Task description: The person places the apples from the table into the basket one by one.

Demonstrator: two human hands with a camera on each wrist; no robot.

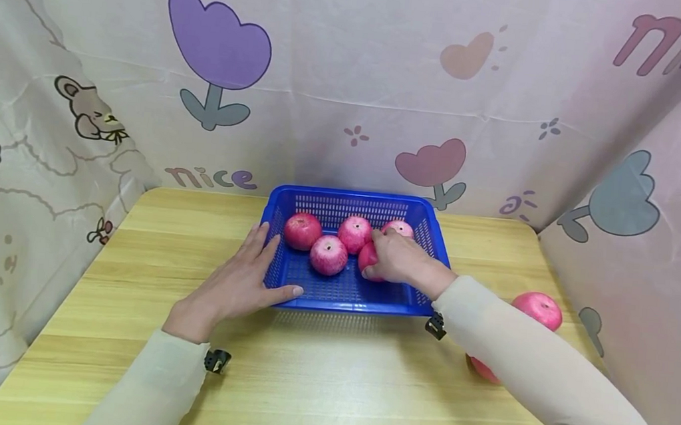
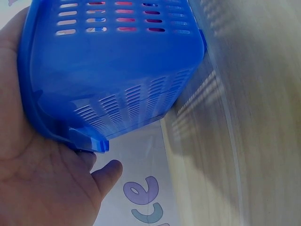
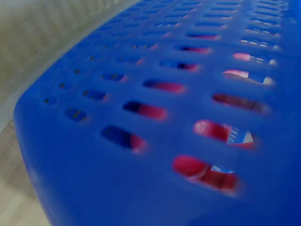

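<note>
A blue plastic basket [image 1: 339, 306] with slotted sides stands on the table and holds several red apples. My left hand [image 1: 235, 284] rests against its left rim, fingers stretched along the side and thumb over the front corner. In the left wrist view, the palm [image 2: 42, 179] lies along the rim of the basket [image 2: 108, 56]. Inside the basket, my right hand [image 1: 400, 256] grips a red apple [image 1: 369, 260] at the right, partly covering it. Another apple [image 1: 398, 228] lies just behind that hand. Three more apples, one of them a dark red apple [image 1: 302, 231], sit left of it.
Two apples lie on the table [image 1: 327, 385] at the right: one apple [image 1: 538, 309] beyond my right forearm, another apple [image 1: 484, 369] partly hidden under it. A printed cloth [image 1: 329, 51] hangs behind the table and along both sides.
</note>
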